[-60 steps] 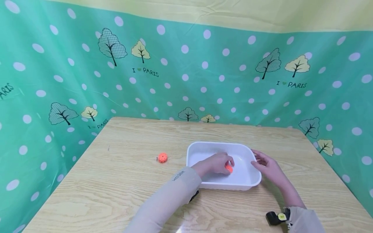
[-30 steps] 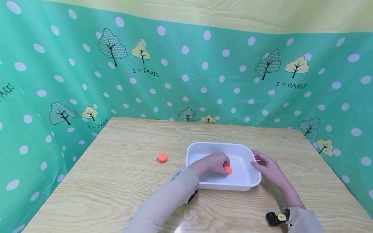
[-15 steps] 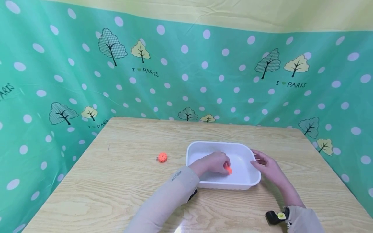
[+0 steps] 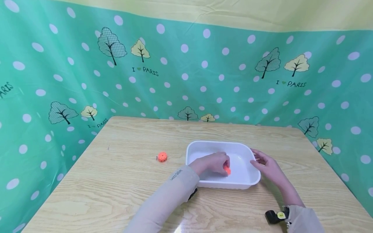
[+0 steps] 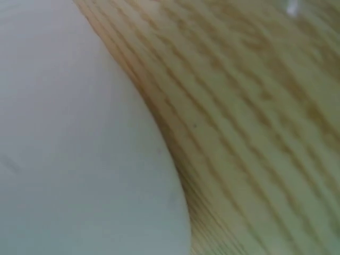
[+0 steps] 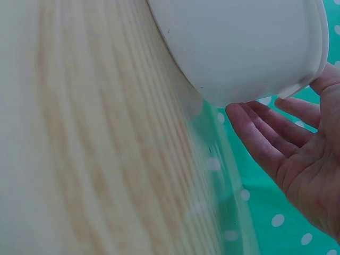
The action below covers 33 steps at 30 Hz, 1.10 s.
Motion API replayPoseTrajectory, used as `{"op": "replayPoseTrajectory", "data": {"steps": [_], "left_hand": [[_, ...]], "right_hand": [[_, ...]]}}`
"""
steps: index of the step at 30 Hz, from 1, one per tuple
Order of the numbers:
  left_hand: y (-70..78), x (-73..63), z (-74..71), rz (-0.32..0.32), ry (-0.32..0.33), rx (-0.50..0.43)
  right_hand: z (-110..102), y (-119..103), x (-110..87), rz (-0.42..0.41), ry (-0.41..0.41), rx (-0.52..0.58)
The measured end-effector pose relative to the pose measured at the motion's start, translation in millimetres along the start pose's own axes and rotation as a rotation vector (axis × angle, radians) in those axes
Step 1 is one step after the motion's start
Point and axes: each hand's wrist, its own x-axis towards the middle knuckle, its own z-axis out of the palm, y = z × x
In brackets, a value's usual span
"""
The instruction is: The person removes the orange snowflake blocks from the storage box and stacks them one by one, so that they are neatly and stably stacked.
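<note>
Inside a white plastic tub (image 4: 204,184), my left hand (image 4: 216,162) pinches a small orange round piece (image 4: 228,171) near the tub's floor. The fingers partly cover that piece, so its exact kind does not show. My right hand (image 4: 269,168) holds the tub's right end, its thumb over the rim and its fingers (image 6: 255,135) against the outer wall. A second orange piece (image 4: 162,157), disc-like with dark marks and a small metal bit at its left, lies on the table left of the tub. The left wrist view shows the tub's outer wall (image 5: 90,143) close up, with the hand hidden.
The tub stands on a light wood-grain table (image 4: 116,181). A green curtain (image 4: 163,84) with white dots and printed trees hangs behind the table and at both sides. A black wrist camera (image 4: 272,217) sits by the right sleeve.
Two seconds ago the left fingers were more spread around the orange piece; now they are closed tighter on it. The piece has shifted slightly left. The right hand and tub have hardly moved.
</note>
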Motion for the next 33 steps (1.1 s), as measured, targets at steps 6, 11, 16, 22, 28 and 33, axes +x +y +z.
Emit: {"op": "replayPoseTrajectory", "data": {"steps": [6,11,16,22,28,33], "left_hand": [[-0.3,-0.7,-1.0,0.075,-0.003,-0.028],[-2.5,-0.7,-1.9,0.113,-0.013,-0.022],[-4.4,-3.3,-4.4,0.096,-0.055,-0.064],[-7.4,-7.7,-8.0,0.047,-0.09,-0.105],[-14.2,-9.4,-9.2,0.04,-0.034,-0.193],[-16.9,-16.7,-17.4,0.04,0.02,-0.266]], "right_hand": [[1.5,3.0,2.2,-0.014,0.011,-0.022],[1.5,3.2,2.7,-0.016,0.013,-0.026],[0.9,1.4,2.1,-0.017,0.013,-0.021],[0.7,1.3,1.2,-0.014,0.009,-0.02],[1.1,1.9,1.7,-0.018,0.013,-0.028],[1.7,2.2,1.5,-0.014,0.012,-0.027]]}}
